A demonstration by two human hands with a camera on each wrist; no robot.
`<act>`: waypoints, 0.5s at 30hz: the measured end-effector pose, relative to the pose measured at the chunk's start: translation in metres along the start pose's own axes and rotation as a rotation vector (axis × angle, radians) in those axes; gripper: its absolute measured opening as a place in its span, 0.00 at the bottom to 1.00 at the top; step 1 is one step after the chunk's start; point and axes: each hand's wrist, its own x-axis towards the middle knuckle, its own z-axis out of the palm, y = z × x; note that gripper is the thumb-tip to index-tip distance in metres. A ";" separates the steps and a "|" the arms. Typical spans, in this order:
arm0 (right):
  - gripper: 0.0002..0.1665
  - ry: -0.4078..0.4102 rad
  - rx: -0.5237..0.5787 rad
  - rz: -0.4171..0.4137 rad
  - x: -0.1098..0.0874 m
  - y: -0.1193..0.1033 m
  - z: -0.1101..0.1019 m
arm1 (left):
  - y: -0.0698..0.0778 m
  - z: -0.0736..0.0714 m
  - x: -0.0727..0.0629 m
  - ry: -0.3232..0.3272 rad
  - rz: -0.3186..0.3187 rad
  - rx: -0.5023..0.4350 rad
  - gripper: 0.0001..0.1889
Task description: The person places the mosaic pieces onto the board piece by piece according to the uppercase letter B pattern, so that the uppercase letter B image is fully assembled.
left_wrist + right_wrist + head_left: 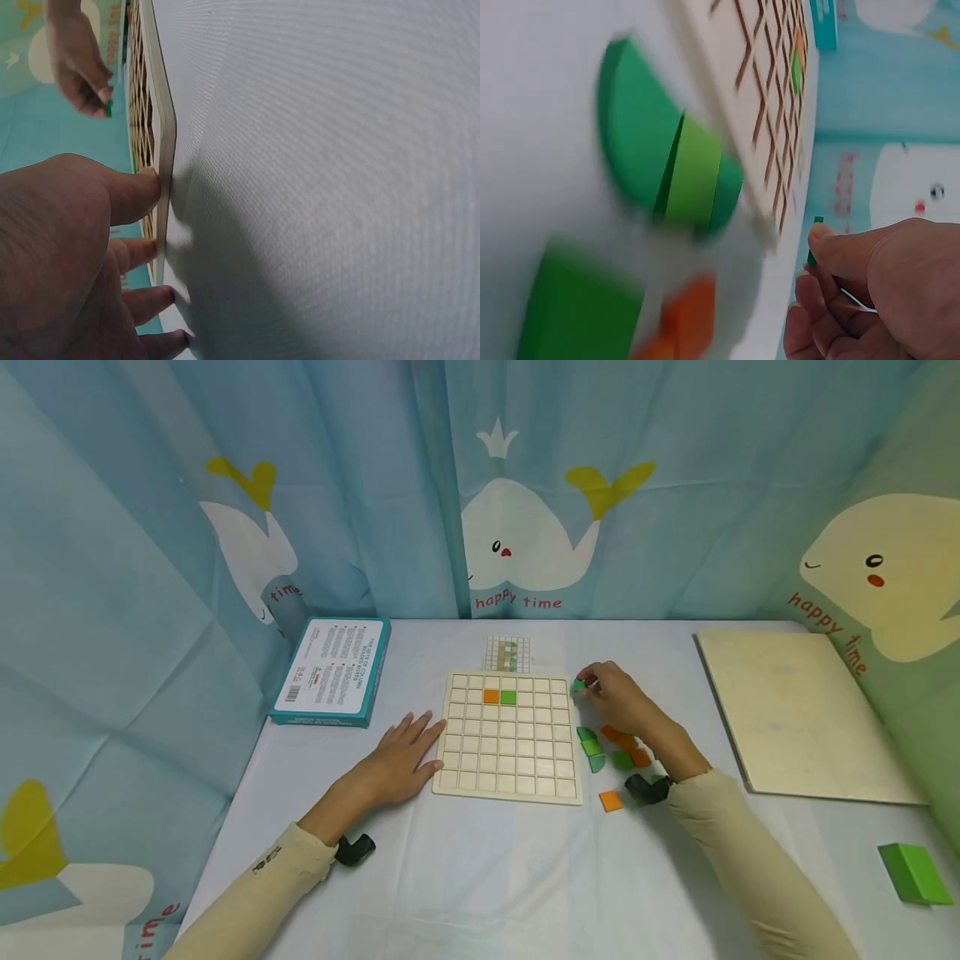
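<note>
A wooden grid board (506,752) lies on the white table, with an orange square tile (491,696) and a green square tile (508,697) side by side in one of its upper rows. My right hand (618,697) pinches a small dark green tile (580,685) between thumb and fingers, just off the board's upper right edge. The same tile (815,238) shows in the right wrist view, mostly covered by the fingers. My left hand (405,760) lies with fingers spread, its fingertips touching the board's left edge; the left wrist view shows the thumb (139,195) against that edge.
Loose green tiles (591,747) and orange tiles (630,743) lie right of the board, partly under the right forearm. A patterned card (507,654) sits behind the board. A teal box (330,672) stands left, a wooden panel (810,714) and a green block (915,872) right.
</note>
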 end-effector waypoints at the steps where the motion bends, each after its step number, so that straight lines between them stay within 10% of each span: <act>1: 0.18 -0.009 0.002 -0.011 0.003 -0.004 0.004 | 0.000 0.000 0.000 0.000 -0.001 -0.001 0.37; 15: 0.15 -0.009 -0.166 -0.112 0.028 -0.048 0.056 | -0.003 0.003 0.001 -0.011 -0.009 0.013 0.37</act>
